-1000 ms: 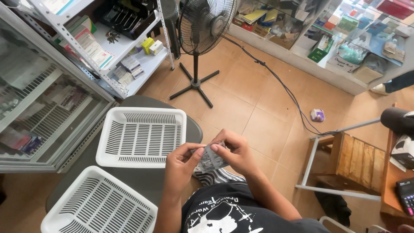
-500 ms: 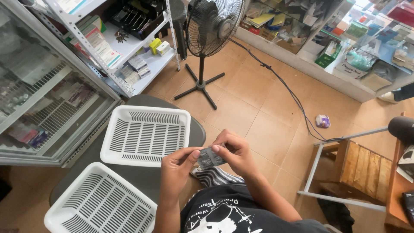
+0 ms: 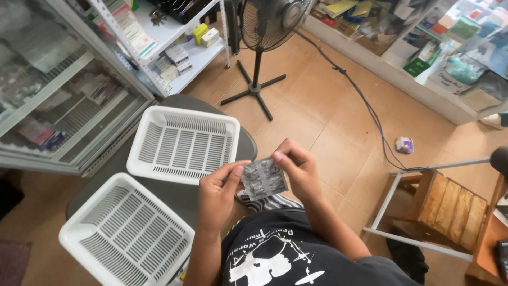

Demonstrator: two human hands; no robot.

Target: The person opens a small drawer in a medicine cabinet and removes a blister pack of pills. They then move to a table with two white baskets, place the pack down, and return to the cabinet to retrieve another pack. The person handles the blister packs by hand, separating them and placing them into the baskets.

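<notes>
A small silvery foil blister strip (image 3: 263, 179) is held up flat between both hands, over my lap. My left hand (image 3: 218, 193) pinches its left edge with thumb and fingers. My right hand (image 3: 296, 167) grips its upper right corner. Just left of the hands stand two white slotted plastic baskets on a dark round table (image 3: 177, 193): a far basket (image 3: 184, 144) and a near basket (image 3: 127, 235). Both baskets show nothing inside.
A glass-fronted cabinet (image 3: 58, 100) and white shelves with small boxes (image 3: 177, 53) stand at left. A black pedestal fan (image 3: 257, 79) is ahead, its cable (image 3: 365, 100) trailing across the tiled floor. A wooden stool (image 3: 442, 204) sits at right, a small packet (image 3: 404, 144) lies on the floor.
The strip has been turned up to face me, flatter and more spread between the fingers. The view has shifted slightly; the baskets have not moved.
</notes>
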